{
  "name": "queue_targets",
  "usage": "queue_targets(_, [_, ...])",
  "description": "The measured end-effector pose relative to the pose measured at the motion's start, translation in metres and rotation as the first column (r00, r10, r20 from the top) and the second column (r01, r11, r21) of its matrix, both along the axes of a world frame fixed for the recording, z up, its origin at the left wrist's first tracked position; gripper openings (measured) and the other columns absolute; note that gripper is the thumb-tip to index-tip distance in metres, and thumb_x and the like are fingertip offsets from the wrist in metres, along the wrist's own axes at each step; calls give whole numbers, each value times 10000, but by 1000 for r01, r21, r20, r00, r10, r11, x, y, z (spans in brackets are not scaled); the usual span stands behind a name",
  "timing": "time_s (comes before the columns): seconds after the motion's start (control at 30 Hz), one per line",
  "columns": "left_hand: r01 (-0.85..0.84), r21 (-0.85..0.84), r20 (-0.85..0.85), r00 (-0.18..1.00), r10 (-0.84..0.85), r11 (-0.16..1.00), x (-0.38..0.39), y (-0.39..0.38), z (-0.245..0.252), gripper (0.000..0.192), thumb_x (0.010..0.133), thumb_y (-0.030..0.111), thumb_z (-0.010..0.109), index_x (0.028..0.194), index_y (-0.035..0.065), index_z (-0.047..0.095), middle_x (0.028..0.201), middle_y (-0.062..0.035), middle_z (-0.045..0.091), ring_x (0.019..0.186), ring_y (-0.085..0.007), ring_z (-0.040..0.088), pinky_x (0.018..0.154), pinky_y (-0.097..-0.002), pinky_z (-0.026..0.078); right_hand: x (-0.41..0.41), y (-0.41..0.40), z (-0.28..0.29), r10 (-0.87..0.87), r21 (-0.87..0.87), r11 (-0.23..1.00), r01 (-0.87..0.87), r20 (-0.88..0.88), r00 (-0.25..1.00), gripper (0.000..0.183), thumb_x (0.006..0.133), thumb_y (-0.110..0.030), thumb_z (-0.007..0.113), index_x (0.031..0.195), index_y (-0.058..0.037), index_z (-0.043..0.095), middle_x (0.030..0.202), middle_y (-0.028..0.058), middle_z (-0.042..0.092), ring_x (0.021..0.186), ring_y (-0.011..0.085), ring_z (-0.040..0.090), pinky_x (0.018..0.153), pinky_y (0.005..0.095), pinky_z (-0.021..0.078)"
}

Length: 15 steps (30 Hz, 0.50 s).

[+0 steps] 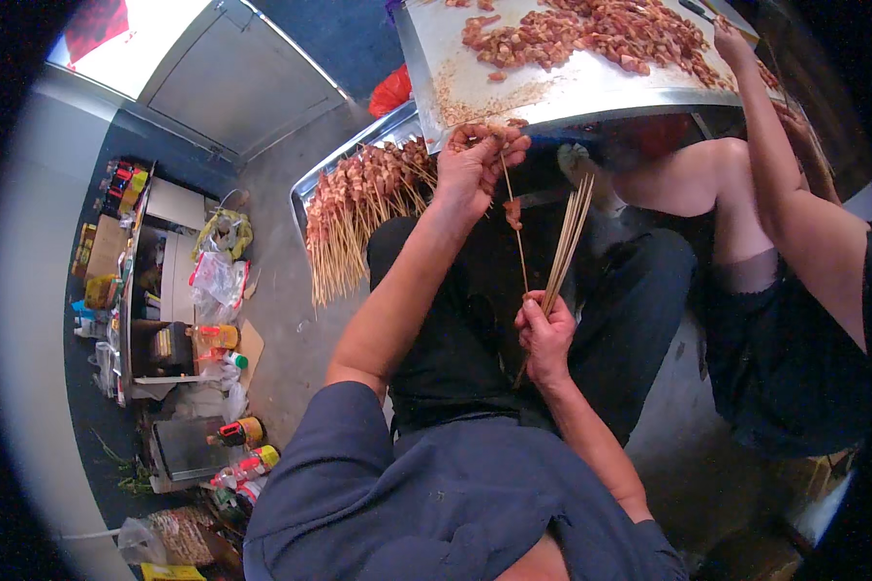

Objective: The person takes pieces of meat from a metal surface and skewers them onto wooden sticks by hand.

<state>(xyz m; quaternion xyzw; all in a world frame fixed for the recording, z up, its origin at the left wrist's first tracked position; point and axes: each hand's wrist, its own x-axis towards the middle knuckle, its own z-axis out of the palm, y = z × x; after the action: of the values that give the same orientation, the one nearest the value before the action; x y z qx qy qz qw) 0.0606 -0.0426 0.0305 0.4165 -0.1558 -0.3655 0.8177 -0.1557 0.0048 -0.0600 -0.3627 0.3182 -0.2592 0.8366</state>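
My right hand (546,338) grips a bundle of thin bamboo skewers (570,232) together with one separate skewer that slants up to the left. Partway along that single skewer sits a threaded piece of raw meat (513,214). At its upper tip, my left hand (472,163) pinches what looks like another bit of meat, mostly hidden by the fingers. Just beyond the left hand is the near corner of a metal-topped table (509,80), with a heap of cut raw meat (588,33) on it. Loaded meat skewers (363,189) lie piled to the left of my left hand.
A metal tray (299,194) holds the loaded skewers. Another person's arm (763,123) reaches over the table at right, a knife (694,9) by the hand; their bare knee (730,163) is near mine. Bottles (218,336) and plastic bags (218,279) crowd the left wall.
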Motion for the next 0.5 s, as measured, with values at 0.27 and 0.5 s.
queue_targets(0.27, [30,33,-24,999,-29,999,-10,9,-19,15,890,38,494,901,48,490,960,-166,627,909,-305,637,754,-375,552,-1,3,-7,-36,-47,998,34,-26,999,89,875,-140,557,928,-69,555,630,0,542,457,39,415,390,180,319])
queue_targets(0.5, [111,79,23,993,-113,991,-7,9,-18,16,888,50,510,896,46,498,952,-166,628,887,-293,645,718,-384,561,-1,4,-6,-50,-34,998,49,-45,998,82,873,-128,554,925,-64,556,629,-1,542,455,41,415,392,180,319])
